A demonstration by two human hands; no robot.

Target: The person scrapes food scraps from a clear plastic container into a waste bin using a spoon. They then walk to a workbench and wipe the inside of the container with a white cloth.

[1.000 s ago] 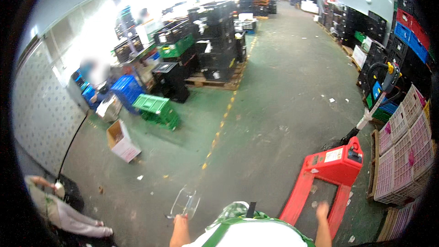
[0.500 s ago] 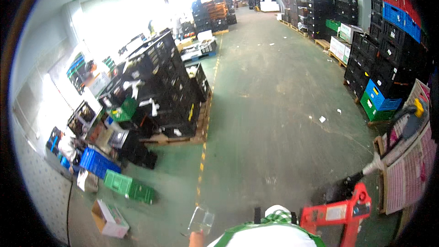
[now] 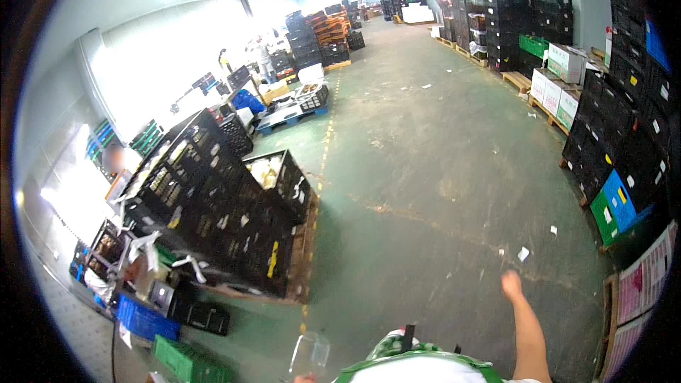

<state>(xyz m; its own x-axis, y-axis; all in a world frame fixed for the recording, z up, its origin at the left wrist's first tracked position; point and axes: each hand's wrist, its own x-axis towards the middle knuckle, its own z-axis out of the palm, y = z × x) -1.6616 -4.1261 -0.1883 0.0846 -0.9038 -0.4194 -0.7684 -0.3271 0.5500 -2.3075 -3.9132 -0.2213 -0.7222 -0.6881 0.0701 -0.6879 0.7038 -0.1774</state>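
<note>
At the lower edge my left hand [image 3: 305, 378] shows only in part, its fingers closed on a clear plastic container [image 3: 312, 354]. The container is see-through and box-like, and the floor shows through it. My right arm reaches forward over the bare floor, away from any object. The right hand [image 3: 511, 285] is small and slightly blurred, with a rounded, curled outline and nothing seen in it. Between the arms are my white front and the green straps [image 3: 418, 360] over it.
Left of the yellow floor line [image 3: 323, 163], black crates [image 3: 227, 220] stand stacked on a wooden pallet [image 3: 303, 255]. Blue [image 3: 145, 318] and green crates [image 3: 188, 362] lie nearer. Along the right are tall crate stacks [image 3: 617, 120], white cartons [image 3: 557, 96] and pink-white panels [image 3: 642, 276]. People stand at far left.
The view has moved forward along the aisle; the red pallet jack at lower right has left the picture. My right arm has swung into view. The container stays in my left hand.
</note>
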